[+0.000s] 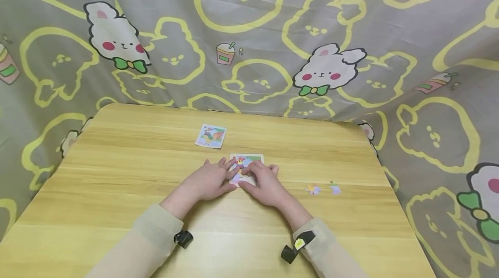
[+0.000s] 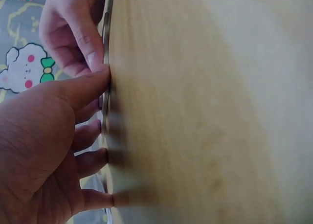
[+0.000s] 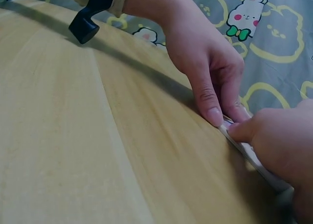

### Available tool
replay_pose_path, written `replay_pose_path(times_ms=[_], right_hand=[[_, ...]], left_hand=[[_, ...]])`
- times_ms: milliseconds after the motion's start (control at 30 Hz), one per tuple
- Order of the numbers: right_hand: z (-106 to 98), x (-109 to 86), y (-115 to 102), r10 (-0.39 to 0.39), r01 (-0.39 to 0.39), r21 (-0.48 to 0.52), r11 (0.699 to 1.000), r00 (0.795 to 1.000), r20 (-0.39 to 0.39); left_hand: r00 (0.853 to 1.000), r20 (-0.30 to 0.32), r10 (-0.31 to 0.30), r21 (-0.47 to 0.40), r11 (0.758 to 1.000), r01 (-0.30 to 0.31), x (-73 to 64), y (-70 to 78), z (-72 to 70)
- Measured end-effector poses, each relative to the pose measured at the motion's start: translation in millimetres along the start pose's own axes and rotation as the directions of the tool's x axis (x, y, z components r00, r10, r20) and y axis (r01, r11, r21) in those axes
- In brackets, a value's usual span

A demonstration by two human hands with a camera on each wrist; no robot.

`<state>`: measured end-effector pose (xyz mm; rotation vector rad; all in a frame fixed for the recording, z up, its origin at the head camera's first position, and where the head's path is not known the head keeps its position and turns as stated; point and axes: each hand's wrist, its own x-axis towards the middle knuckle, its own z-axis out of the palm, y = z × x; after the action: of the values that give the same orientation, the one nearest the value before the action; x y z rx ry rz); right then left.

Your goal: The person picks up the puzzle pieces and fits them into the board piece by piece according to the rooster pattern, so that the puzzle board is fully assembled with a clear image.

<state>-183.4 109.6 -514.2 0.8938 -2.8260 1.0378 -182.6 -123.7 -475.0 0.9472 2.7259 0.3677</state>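
Observation:
A small square picture puzzle (image 1: 256,157) with a colourful cartoon picture lies flat on the table, partly covered by both hands. My left hand (image 1: 208,178) has its fingers spread. Its index finger reaches onto the puzzle, and its thumb touches the near left edge, as the right wrist view also shows. From the right, my right hand (image 1: 266,185) bends over the puzzle, thumb near the front edge and fingertips down on the picture. Whether a loose piece sits under those fingertips is hidden. Two loose puzzle pieces (image 1: 313,189) (image 1: 335,188) lie to the right of this hand.
Behind the puzzle, slightly left, lies a square picture card (image 1: 211,136) with a similar cartoon bird. The wooden table (image 1: 117,182) meets a grey curtain (image 1: 265,44) with rabbit prints along its back and sides. Each wrist wears a black strap device (image 1: 298,247).

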Motion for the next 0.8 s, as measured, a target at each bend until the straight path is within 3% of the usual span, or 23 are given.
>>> replay_pose_path(times_ms=[233, 533, 800], right_hand=[[-1.3, 1.6, -5.6, 0.033, -0.031, -0.036, 0.999, 0.998, 0.050], [-2.0, -6.6, 1.2, -0.086, 0.085, -0.052, 0.995, 0.996, -0.015], [-2.0, -5.0, 0.8, -0.124, 0.121, -0.109, 0.987, 0.992, -0.020]], left_hand=[[1.000, -0.010, 0.000, 0.002, 1.000, 0.000, -0.9, 0.6, 0.6], [1.000, -0.002, 0.016, 0.024, 1.000, -0.016, 2.2, 2.7, -0.9], [1.000, -0.004, 0.003, 0.025, 1.000, -0.003, 3.1, 1.1, -3.5]])
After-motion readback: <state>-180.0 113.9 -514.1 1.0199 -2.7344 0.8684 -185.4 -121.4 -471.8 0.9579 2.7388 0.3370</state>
